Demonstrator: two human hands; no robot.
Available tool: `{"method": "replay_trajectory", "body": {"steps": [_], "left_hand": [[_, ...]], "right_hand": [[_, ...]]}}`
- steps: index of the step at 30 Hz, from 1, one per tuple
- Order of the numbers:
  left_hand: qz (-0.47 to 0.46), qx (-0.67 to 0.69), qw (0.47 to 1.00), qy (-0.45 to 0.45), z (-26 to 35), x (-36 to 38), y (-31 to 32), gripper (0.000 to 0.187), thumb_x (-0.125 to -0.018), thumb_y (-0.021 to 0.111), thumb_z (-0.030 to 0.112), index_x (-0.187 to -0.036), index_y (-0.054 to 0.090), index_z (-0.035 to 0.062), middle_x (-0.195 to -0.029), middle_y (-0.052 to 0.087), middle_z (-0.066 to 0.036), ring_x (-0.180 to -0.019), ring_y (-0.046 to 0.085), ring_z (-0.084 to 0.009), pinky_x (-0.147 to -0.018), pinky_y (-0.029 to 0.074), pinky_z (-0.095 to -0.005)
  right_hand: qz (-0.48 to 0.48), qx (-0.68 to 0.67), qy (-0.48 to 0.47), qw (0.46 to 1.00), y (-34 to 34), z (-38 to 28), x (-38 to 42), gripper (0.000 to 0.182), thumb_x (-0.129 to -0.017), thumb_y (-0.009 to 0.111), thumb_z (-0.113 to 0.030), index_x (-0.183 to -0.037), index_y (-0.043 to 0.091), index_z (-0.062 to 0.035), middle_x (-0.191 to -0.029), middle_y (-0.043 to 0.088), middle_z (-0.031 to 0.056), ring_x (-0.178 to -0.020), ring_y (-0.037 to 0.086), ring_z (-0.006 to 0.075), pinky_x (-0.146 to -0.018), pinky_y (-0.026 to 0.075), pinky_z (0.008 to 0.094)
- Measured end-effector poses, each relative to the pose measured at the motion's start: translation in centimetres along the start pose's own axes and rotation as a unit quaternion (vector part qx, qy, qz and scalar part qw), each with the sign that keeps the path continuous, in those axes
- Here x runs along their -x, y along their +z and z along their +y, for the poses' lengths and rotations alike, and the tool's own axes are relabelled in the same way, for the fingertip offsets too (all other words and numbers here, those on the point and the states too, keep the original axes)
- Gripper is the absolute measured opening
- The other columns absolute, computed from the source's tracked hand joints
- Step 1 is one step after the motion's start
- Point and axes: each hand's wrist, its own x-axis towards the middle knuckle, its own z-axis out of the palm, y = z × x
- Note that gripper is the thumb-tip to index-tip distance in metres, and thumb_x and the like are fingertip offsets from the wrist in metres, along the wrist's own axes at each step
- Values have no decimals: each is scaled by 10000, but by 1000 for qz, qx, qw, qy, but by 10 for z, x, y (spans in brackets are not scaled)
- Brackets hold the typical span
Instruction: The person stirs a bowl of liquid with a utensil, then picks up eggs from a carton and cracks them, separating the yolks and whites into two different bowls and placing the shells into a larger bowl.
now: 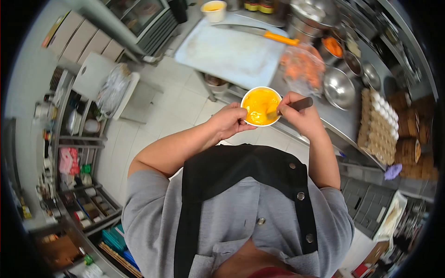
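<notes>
My left hand (229, 119) grips a white tub (243, 116) from its left side, thumb near the rim. Glossy yellow-orange liquid (259, 103) fills much of it. My right hand (299, 118) is closed around a utensil with a dark brown handle (303, 103). Its working end dips into the liquid at the tub's right side, so its kind cannot be made out. Both hands are held in front of my black apron (245, 162), close to the counter edge.
A white cutting board (227, 51) with an orange-handled knife (273, 37) lies ahead. To the right are a bag of orange pieces (303, 67), a metal bowl (339, 88) and egg trays (378, 123). A second white tub (214, 15) stands behind the board.
</notes>
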Motion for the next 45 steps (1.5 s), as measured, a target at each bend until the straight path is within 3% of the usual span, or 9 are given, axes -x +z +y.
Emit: {"method": "replay_trajectory", "body": {"steps": [2, 12, 24, 26, 29, 32, 34, 37, 45], "left_hand": [[37, 5, 999, 11, 16, 24, -34, 244, -751, 493, -4, -963, 372, -3, -821, 487, -83, -713, 567, -146, -776, 569, -358], [179, 133, 967, 124, 70, 101, -192, 233, -748, 455, -27, -957, 354, -37, -878, 454, -118, -697, 551, -166, -809, 564, -377], [188, 189, 945, 191, 172, 100, -335, 323, -779, 437, -13, -1101, 444, -44, -1042, 540, -143, -903, 619, -216, -820, 563, -344], [210, 185, 941, 189, 196, 99, -352, 329, -790, 441, -1, -1118, 438, -33, -1052, 541, -133, -932, 614, -218, -827, 559, -348], [191, 215, 938, 194, 233, 99, -375, 271, -793, 447, -5, -1064, 444, -24, -1026, 535, -127, -942, 611, -238, -838, 555, -355], [224, 195, 938, 177, 265, 90, -407, 245, -793, 438, -13, -1038, 445, -23, -990, 529, -118, -938, 612, -244, -837, 555, -356], [224, 184, 941, 175, 294, 89, -415, 208, -778, 438, -18, -980, 465, -54, -904, 523, -112, -836, 611, -206, -806, 566, -343], [200, 153, 955, 160, 326, 73, -459, 226, -758, 433, -32, -980, 462, -58, -893, 520, -109, -799, 611, -188, -796, 569, -342], [135, 107, 982, 81, 420, 17, -527, 265, -739, 453, -35, -1002, 430, -37, -909, 509, -101, -809, 604, -187, -841, 550, -370]], "right_hand": [[-31, -127, -14, 991, 40, -24, -17, 90, -811, 562, -108, -800, 571, -19, -746, 582, -1, -678, 497, 63, -608, 403, 220], [-187, -2, -100, 977, 211, -74, -134, 140, -806, 580, -157, -788, 574, -18, -650, 549, -3, -635, 492, 71, -575, 401, 242], [-368, -89, -135, 916, 341, -138, -309, 116, -821, 571, -161, -806, 560, -47, -644, 519, -22, -615, 457, 40, -554, 360, 195], [-357, -92, -73, 927, 357, -155, -337, 85, -820, 567, -151, -806, 566, -66, -617, 501, -29, -582, 450, 43, -535, 358, 204], [-285, -113, -230, 924, 386, -153, -376, 75, -823, 558, -152, -796, 565, -82, -583, 480, -36, -516, 426, 40, -473, 335, 208], [-346, -146, -105, 921, 401, -171, -410, 76, -826, 554, -141, -798, 560, -70, -620, 492, -33, -549, 435, 35, -492, 343, 201], [-258, -92, -213, 938, 421, -164, -430, 76, -829, 549, -140, -795, 558, -72, -643, 497, -31, -551, 431, 29, -484, 340, 197], [-303, -135, -95, 938, 428, -182, -453, 70, -827, 552, -129, -797, 553, -65, -659, 502, -33, -585, 441, 37, -517, 352, 203], [-121, -94, -49, 987, 454, -183, -517, 111, -803, 568, -155, -769, 564, -49, -667, 560, 20, -625, 489, 87, -571, 402, 253]]}}
